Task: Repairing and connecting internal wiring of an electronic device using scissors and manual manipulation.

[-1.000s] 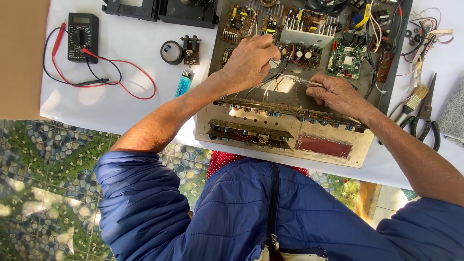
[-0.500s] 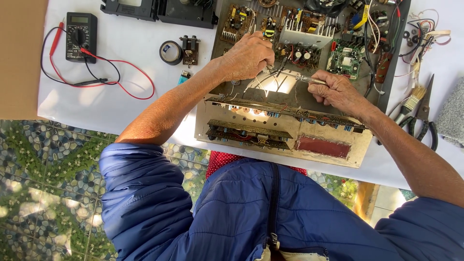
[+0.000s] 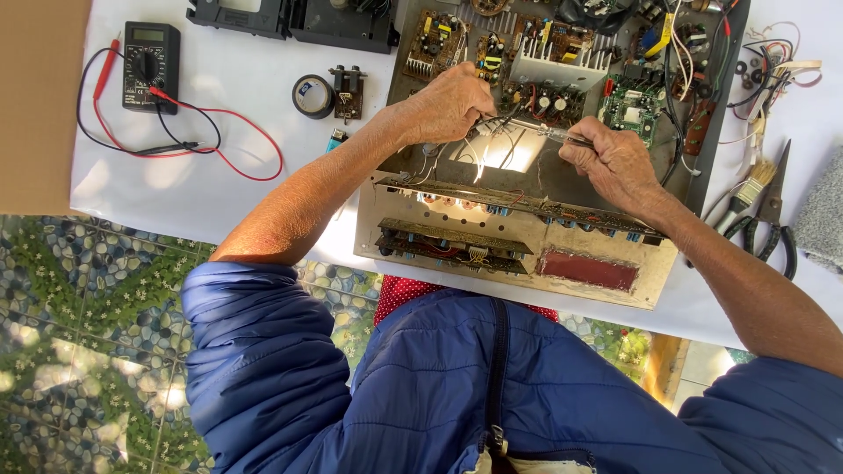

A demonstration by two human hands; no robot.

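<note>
Hands work inside an opened metal amplifier chassis (image 3: 527,263) that lies on the white cloth-covered table (image 3: 228,202). The left hand (image 3: 448,105) is curled narrow, its fingertips pinched on a bundle of thin dark wires (image 3: 496,123) just above the bright bare floor of the chassis. The right hand (image 3: 615,162) is closed around a slim metal-tipped tool (image 3: 562,136), the tip pointing left toward the same wires; whether it touches them I cannot tell. Green and brown circuit boards (image 3: 544,53) fill the far part of the chassis. A black multimeter with red and black leads (image 3: 149,66) sits well apart at the left. A small paintbrush (image 3: 746,189) and black-handled scissors (image 3: 773,219) lie at the right.
</note>
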